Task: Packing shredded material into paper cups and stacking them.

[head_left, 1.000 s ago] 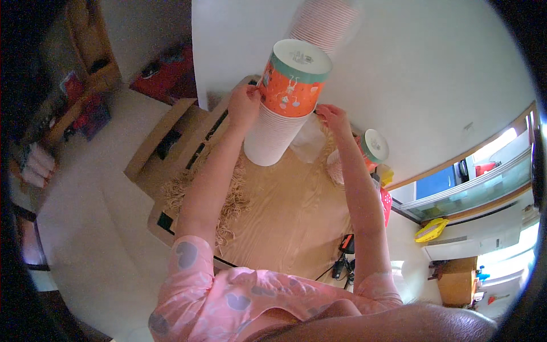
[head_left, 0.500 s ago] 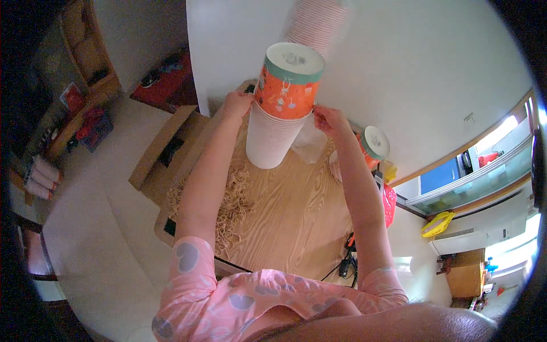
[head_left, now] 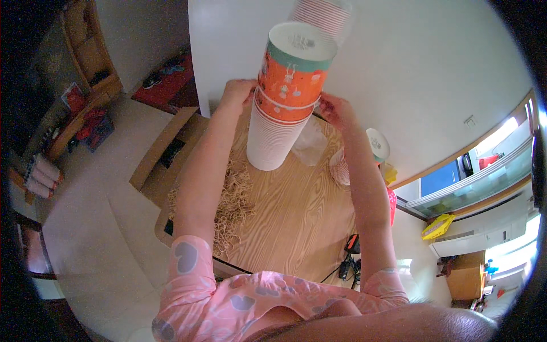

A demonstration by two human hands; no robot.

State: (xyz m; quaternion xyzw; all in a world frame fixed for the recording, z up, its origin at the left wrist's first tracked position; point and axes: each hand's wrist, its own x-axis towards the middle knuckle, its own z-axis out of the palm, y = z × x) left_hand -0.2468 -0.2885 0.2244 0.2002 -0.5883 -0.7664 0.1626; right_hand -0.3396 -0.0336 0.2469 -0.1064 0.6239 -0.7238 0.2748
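At left, a cardboard box (head_left: 148, 166), then a heap of tan string (head_left: 235, 211) on the wooden table (head_left: 296, 219). With the left hand (head_left: 238, 94), pinching the rim of the orange cup (head_left: 293, 77) at its left side. In the middle, upside down atop a white cup stack (head_left: 273, 142), that same cup, with another orange band below its rim. With the right hand (head_left: 337, 109), pinching the rim's right side. Farther right, partly behind the forearm (head_left: 367, 188), one more upturned cup (head_left: 378, 143).
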